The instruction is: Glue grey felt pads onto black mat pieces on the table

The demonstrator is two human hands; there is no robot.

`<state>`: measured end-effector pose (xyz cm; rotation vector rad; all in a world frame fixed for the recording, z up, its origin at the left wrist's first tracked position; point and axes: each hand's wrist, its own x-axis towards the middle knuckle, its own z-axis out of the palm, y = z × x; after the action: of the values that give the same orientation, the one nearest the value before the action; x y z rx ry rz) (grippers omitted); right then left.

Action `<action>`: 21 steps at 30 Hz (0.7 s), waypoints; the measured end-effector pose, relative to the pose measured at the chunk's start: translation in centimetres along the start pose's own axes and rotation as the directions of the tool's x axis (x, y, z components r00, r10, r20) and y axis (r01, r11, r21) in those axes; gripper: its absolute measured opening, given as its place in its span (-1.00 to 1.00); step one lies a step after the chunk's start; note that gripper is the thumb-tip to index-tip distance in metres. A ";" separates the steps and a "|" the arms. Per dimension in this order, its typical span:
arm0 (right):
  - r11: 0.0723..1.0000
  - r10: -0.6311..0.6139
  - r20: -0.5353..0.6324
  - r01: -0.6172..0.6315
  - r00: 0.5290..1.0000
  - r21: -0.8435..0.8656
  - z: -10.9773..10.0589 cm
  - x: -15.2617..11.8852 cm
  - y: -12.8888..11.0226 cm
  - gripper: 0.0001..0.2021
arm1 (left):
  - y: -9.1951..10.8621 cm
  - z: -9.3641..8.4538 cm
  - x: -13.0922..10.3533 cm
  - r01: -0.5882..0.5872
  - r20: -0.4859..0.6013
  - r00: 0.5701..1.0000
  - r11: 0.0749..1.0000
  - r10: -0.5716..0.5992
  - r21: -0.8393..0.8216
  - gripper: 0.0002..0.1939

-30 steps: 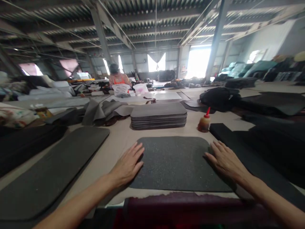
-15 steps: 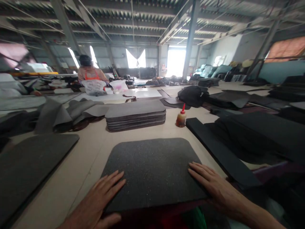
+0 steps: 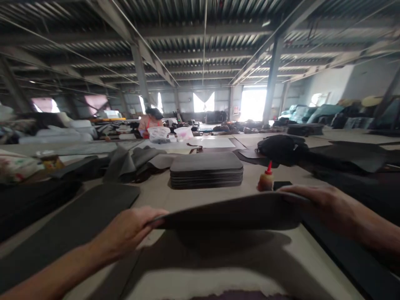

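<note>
A dark grey sheet with rounded corners (image 3: 231,213) hangs tilted above the table, its shadow falling on the surface below. My left hand (image 3: 134,227) pinches its left edge, fingers closed. On the opposite edge, higher up, my right hand (image 3: 321,204) is closed on the sheet. Beyond it lies a neat stack of similar grey sheets (image 3: 206,168). A glue bottle with a red nozzle (image 3: 265,179) stands just behind the sheet's right part, its base partly hidden.
Another dark panel (image 3: 93,212) lies at the left on the pale table (image 3: 150,196). Crumpled grey material (image 3: 134,160) and a black bundle (image 3: 279,149) lie farther back. A dark strip (image 3: 340,254) runs along the right. A person (image 3: 151,123) is at the far left.
The sheet, flat on the table under my spread hands before, is now lifted and tilted, gripped at both sides. My view has turned left and upward.
</note>
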<state>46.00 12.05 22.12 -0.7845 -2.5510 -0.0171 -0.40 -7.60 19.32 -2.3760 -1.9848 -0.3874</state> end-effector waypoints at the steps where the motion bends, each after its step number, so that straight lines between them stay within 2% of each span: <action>1: 1.000 0.009 -0.023 -0.010 1.000 -0.023 -0.2 2.3 0.5 -0.63 | -0.7 -1.5 1.5 0.030 -0.052 0.998 0.998 -0.027 0.057 -0.60; 5: 0.987 0.054 -0.125 -0.072 0.991 -0.142 -1.7 11.5 1.9 -0.60 | -2.9 -7.4 7.6 0.105 -0.217 0.975 0.965 -0.052 0.239 -0.60; 7: 0.969 0.051 -0.249 -0.108 0.967 -0.220 -2.9 15.4 2.1 -0.64 | -3.0 -10.2 10.0 0.127 -0.306 0.951 0.949 -0.034 0.290 -0.52; 8: 0.958 0.043 -0.337 -0.134 0.941 -0.253 -3.4 17.0 2.0 -0.64 | -2.9 -11.4 11.0 0.136 -0.354 0.935 0.943 -0.021 0.304 -0.46; 10: 0.941 0.017 -0.516 -0.189 0.856 -0.282 -4.3 19.4 1.9 -0.61 | -2.7 -13.4 12.8 0.153 -0.471 0.882 0.940 0.009 0.305 -0.35; 13: 0.939 -0.049 -0.682 -0.199 0.729 -0.281 -4.3 21.5 2.3 -0.55 | -3.4 -14.7 15.3 0.175 -0.636 0.770 0.946 0.041 0.273 -0.40; 15: 0.939 -0.120 -0.710 -0.152 0.694 -0.308 -3.0 22.3 3.4 -0.57 | -4.9 -13.9 17.2 0.191 -0.702 0.711 0.952 0.034 0.240 -0.52; 16: 0.935 -0.146 -0.696 -0.131 0.703 -0.328 -1.9 22.5 4.1 -0.60 | -5.8 -12.9 18.1 0.195 -0.710 0.704 0.954 0.025 0.228 -0.55; 17: 0.930 -0.156 -0.659 -0.116 0.736 -0.350 -0.6 22.7 5.0 -0.62 | -6.8 -11.5 19.0 0.197 -0.701 0.713 0.956 0.013 0.219 -0.56; 18: 0.922 -0.141 -0.591 -0.112 0.794 -0.370 1.0 22.8 5.9 -0.62 | -7.9 -9.7 19.8 0.189 -0.668 0.745 0.958 0.004 0.217 -0.54; 20: 0.906 -0.043 -0.380 -0.124 0.924 -0.405 4.6 22.8 7.4 -0.58 | -9.8 -5.3 21.1 0.198 -0.586 0.809 0.960 -0.046 0.199 -0.50; 21: 0.898 0.029 -0.259 -0.139 0.965 -0.418 6.6 22.7 8.0 -0.57 | -10.6 -3.0 21.6 0.203 -0.536 0.841 0.961 -0.073 0.187 -0.49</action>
<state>30.94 31.70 25.23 -0.9870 -2.2941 -0.6377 -7.80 14.75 25.10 -1.7392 -1.8168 -0.6771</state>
